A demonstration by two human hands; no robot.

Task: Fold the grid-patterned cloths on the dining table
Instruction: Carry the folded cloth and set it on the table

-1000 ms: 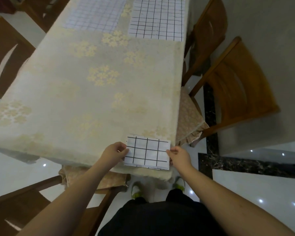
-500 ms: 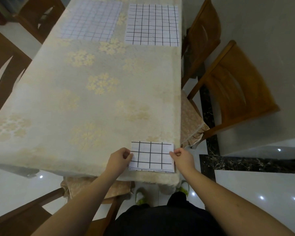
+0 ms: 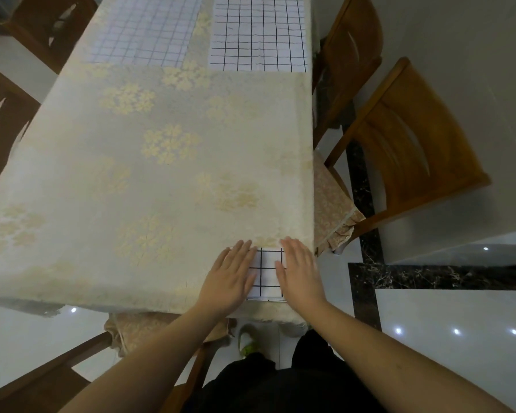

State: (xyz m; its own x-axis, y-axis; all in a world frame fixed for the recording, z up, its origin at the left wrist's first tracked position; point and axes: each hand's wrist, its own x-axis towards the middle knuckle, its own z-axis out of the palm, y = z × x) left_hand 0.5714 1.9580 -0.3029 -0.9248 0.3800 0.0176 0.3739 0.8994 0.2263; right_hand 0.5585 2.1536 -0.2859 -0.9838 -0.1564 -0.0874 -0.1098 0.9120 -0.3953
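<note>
At the near right corner of the worktop (image 3: 149, 180), a small folded cloth (image 3: 267, 272) with a black grid lies flat, close to the edge. The left hand (image 3: 231, 278) and the right hand (image 3: 300, 275) both rest on it, palms down and fingers stretched out. Neither hand holds anything; each grip is flat and wide, pressing and not pinching. Only a strip of the cloth shows between the hands, so its full outline cannot be seen.

The cloth looks thin, soft and light. It has no stiffness of its own, so the layers will probably spring up a little when the pressure goes away, and flat palms seem a good way to set the creases. The worktop is covered with a textile that has a flower pattern, and this may give some friction, so the packet should not slide easily. To lift it, the best place is likely at the two side edges, with thumb under and fingers over all the layers, so that it stays together.

At the far end lie two more cloths, still unfolded and spread flat: a black-grid cloth (image 3: 258, 34) on the right and a pale-grid cloth (image 3: 145, 29) on the left, near each other but apart. These would best be taken by two corners.
</note>
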